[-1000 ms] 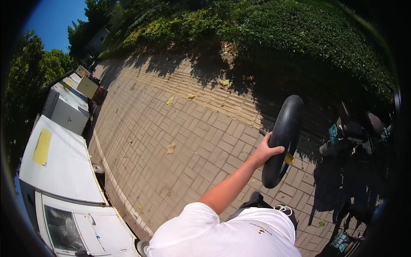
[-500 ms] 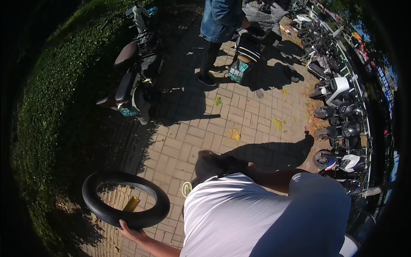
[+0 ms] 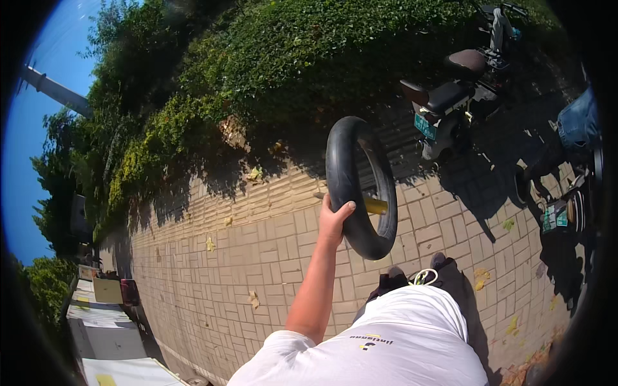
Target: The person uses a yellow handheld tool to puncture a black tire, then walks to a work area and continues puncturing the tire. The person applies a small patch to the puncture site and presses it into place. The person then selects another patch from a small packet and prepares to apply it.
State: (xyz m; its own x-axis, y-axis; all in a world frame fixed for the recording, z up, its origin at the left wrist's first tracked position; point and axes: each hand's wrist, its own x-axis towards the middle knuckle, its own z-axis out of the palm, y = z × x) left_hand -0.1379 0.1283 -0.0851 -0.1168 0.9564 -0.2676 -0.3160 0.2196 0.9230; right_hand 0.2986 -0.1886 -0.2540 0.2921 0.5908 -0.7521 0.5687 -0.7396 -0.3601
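My left hand (image 3: 334, 220) grips a black rubber tyre (image 3: 342, 164) by the near side of its ring, thumb pressed on the outside. The tyre is held up off the ground, tilted nearly on edge. A yellow bar-like piece (image 3: 375, 206) shows through its opening, level with my hand, and a short dark tip sticks out on the hand's other side. Whether both belong to one tool held in the same hand I cannot tell. My right hand is not in view.
A parked electric scooter (image 3: 447, 96) stands by the hedge (image 3: 290, 71). At the right edge are a person's denim clothing (image 3: 579, 119) and another two-wheeler (image 3: 559, 215). White boxes (image 3: 106, 338) line the lower left. Brick paving (image 3: 212, 270) lies underfoot.
My view has swung left, bringing the hedge, sky and white boxes in. The tyre has been raised and turned from nearly flat to nearly on edge. My right forearm has left view.
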